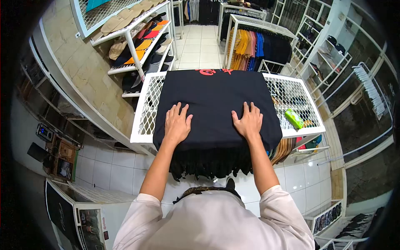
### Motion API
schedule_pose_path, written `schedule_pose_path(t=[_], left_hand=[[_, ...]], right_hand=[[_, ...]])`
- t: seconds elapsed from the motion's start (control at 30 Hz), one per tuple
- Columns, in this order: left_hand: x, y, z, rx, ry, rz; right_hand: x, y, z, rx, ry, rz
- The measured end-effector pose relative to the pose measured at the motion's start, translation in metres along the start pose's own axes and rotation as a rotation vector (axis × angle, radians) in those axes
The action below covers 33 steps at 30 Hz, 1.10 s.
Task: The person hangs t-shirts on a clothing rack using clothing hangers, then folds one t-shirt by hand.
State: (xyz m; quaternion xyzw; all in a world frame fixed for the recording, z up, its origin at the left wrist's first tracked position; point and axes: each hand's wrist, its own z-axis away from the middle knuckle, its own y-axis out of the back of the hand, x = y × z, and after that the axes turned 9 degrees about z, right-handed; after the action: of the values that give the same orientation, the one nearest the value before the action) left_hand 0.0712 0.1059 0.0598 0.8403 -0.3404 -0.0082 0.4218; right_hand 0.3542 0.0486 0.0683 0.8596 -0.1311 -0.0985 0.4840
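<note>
A black T-shirt (pixel 212 98) with red print at its far edge lies spread over a white mesh-topped rack (pixel 146 116). Its near edge hangs over the front of the rack. My left hand (pixel 177 123) rests flat on the left part of the cloth, fingers apart. On the right part, my right hand (pixel 248 121) lies palm down with its fingers stretched out. Neither hand grips anything. A bright green packet (pixel 294 118) sits on the mesh to the right of the cloth.
Dark garments (pixel 208 162) hang below the rack top. Left stands a shelf of caps (pixel 141 46). Beyond, a second rack (pixel 262 25) holds yellow, pink, blue and black clothes. White hangers (pixel 371 89) hang at the right. White floor tiles (pixel 200 46) run between the racks.
</note>
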Motion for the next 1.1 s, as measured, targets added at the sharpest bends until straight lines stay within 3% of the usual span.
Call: schedule_pose_path(t=[0.1,0.17,0.23,0.3,0.43,0.5,0.6,0.73,0.97,1.03,1.1], left_hand=[[0.002,0.012,-0.019,-0.069,0.045,0.055],[0.004,0.024,-0.043,-0.256,0.222,0.085],[-0.013,0.002,-0.043,-0.127,0.18,0.051],[-0.017,-0.007,-0.04,0.025,0.162,0.052],[-0.015,-0.006,-0.038,0.047,0.157,0.043],[-0.014,-0.005,-0.037,0.024,0.187,0.05],[-0.017,-0.007,-0.035,0.025,0.13,0.064],[-0.017,-0.006,-0.036,0.015,0.068,0.069],[-0.021,0.003,-0.026,-0.12,0.07,0.235],[-0.015,0.027,-0.01,-0.244,0.089,0.357],[-0.003,0.067,0.02,-0.32,0.11,0.426]], right_hand=[[0.016,0.021,-0.028,-0.125,0.007,-0.056],[0.034,0.003,-0.05,-0.05,-0.098,-0.012],[0.054,-0.004,-0.06,-0.136,-0.239,-0.054],[0.058,-0.009,-0.05,0.031,-0.265,0.042],[0.052,-0.015,-0.044,0.105,-0.496,0.103],[0.057,-0.02,-0.045,0.145,-0.49,0.09],[0.074,-0.037,-0.046,0.255,-0.294,-0.168],[0.085,-0.036,-0.049,0.205,-0.479,-0.436],[0.083,-0.024,-0.057,0.114,-0.561,-0.354],[0.093,-0.024,-0.048,0.192,-0.41,-0.459],[0.098,-0.006,-0.012,0.192,-0.285,-0.312]])
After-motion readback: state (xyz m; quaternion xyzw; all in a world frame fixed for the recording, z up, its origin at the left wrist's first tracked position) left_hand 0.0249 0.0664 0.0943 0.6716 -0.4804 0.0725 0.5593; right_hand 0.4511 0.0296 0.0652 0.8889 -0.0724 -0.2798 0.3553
